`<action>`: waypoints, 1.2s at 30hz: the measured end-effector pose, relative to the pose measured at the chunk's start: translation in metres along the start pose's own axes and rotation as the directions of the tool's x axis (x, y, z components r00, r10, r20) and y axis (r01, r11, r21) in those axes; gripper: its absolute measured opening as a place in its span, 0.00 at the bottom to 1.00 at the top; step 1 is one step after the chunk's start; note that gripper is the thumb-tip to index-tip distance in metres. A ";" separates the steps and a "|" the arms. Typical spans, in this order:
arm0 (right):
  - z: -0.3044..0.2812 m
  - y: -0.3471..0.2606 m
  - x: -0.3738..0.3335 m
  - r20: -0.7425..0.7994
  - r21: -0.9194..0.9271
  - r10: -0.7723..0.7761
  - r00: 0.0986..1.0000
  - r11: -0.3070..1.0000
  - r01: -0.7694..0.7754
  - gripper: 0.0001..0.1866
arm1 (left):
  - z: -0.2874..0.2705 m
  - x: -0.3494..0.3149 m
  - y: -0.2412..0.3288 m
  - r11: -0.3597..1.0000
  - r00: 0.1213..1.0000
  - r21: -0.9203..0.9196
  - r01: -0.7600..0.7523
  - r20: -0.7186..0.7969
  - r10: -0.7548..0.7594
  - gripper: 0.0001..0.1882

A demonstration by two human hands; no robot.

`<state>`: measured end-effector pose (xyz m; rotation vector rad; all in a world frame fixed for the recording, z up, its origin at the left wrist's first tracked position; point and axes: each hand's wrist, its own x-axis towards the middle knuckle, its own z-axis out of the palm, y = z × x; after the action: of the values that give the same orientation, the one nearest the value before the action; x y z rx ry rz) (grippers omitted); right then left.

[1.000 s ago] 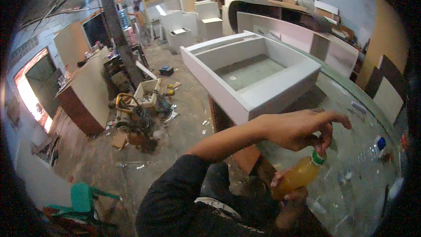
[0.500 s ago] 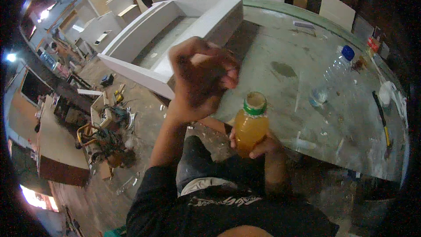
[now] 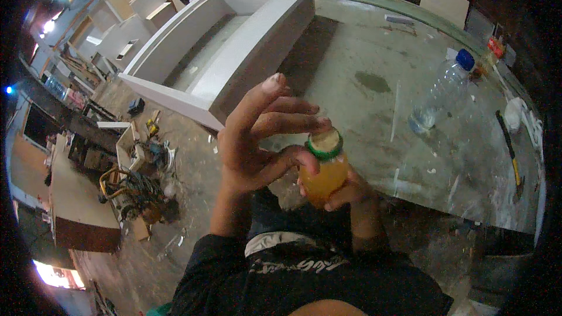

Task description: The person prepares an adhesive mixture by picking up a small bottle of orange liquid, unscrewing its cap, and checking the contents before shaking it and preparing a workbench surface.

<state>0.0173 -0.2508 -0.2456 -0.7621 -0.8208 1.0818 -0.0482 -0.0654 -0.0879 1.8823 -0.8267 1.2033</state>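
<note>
A small clear bottle of orange-yellow liquid [image 3: 323, 178] stands tilted slightly in front of me, with a green band round its neck and a pale round top; whether it is capped I cannot tell. My right hand [image 3: 346, 190] is wrapped round its lower body. At the neck, my left hand [image 3: 249, 140] has its fingers stretched and spread, with the thumb at the bottle's shoulder and a fingertip beside the green band. Nothing shows in the left hand.
A white box-like cabinet frame [image 3: 252, 52] lies on the worktable [image 3: 374, 117]. To the right are a clear bottle with a blue cap [image 3: 445, 90] and a black-and-yellow tool [image 3: 510, 152]. Cables and a yellow-handled machine [image 3: 126, 190] occupy the floor at left.
My left hand has come down and right to the bottle's neck, its curled fingers now stretched out. The bottle, in my right hand, has shifted slightly left. The whole view has tilted a little.
</note>
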 end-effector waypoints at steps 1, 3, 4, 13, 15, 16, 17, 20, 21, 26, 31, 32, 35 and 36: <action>-0.003 0.003 -0.002 -0.015 0.000 0.037 0.999 0.999 -0.037 0.45 | 0.001 0.000 0.001 0.999 1.000 0.044 -0.007 -0.001 0.007 0.51; 0.012 -0.010 0.004 0.005 0.008 0.046 0.999 0.999 -0.046 0.46 | -0.005 0.001 0.005 0.977 0.993 0.180 -0.114 -0.007 0.117 0.46; 0.016 -0.015 0.006 0.012 0.012 0.053 0.999 0.998 -0.053 0.46 | -0.006 0.000 0.006 0.977 0.993 0.183 -0.111 -0.004 0.114 0.46; 0.016 -0.020 0.007 -0.011 -0.117 0.076 0.997 0.990 -0.077 0.47 | -0.010 -0.004 0.014 0.964 0.996 0.253 -0.088 -0.004 0.092 0.40; 0.014 -0.019 0.009 0.007 -0.108 0.072 0.997 0.992 -0.071 0.47 | -0.006 -0.005 0.015 0.980 0.993 0.193 -0.048 -0.094 0.067 0.40; 0.012 -0.017 0.010 0.044 -0.100 0.045 0.998 0.994 -0.040 0.47 | -0.004 -0.006 0.015 0.984 0.991 0.173 -0.037 -0.122 0.059 0.40; 0.011 -0.014 0.009 0.049 -0.103 0.044 0.998 0.994 -0.039 0.47 | -0.002 -0.006 0.015 0.981 0.985 0.188 -0.055 -0.150 0.084 0.40; 0.018 -0.015 0.011 0.038 -0.178 0.006 0.999 0.984 0.001 0.48 | -0.005 -0.010 0.014 0.972 0.981 0.228 -0.059 -0.167 0.099 0.40; 0.030 -0.022 0.013 -0.042 -0.154 -0.088 0.995 0.985 0.080 0.40 | -0.004 -0.014 0.010 0.970 0.984 0.238 -0.040 -0.158 0.080 0.40; 0.017 -0.019 0.006 -0.001 -0.111 0.045 0.999 0.993 -0.045 0.48 | -0.010 -0.006 0.015 0.927 0.998 0.370 -0.063 0.002 0.067 0.36; 0.023 -0.027 0.004 -0.072 -0.078 0.160 0.985 0.983 -0.165 0.46 | -0.012 -0.009 0.008 0.907 0.996 0.417 -0.054 0.089 0.018 0.35; 0.022 -0.026 0.005 -0.067 -0.078 0.160 0.985 0.983 -0.165 0.46 | -0.013 -0.009 0.009 0.916 0.993 0.398 -0.046 0.117 -0.001 0.36; 0.017 -0.023 0.005 0.029 -0.071 0.150 0.988 0.987 -0.147 0.46 | -0.011 -0.016 0.003 0.952 0.995 0.305 -0.019 0.094 -0.010 0.41; 0.018 -0.023 0.005 0.038 -0.056 0.111 0.993 0.993 -0.108 0.46 | -0.007 -0.019 0.000 0.974 0.999 0.225 -0.006 0.043 -0.003 0.44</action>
<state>0.0133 -0.2501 -0.2163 -0.8406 -0.8541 1.1803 -0.0579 -0.0566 -0.1032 2.0957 -0.7399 1.3070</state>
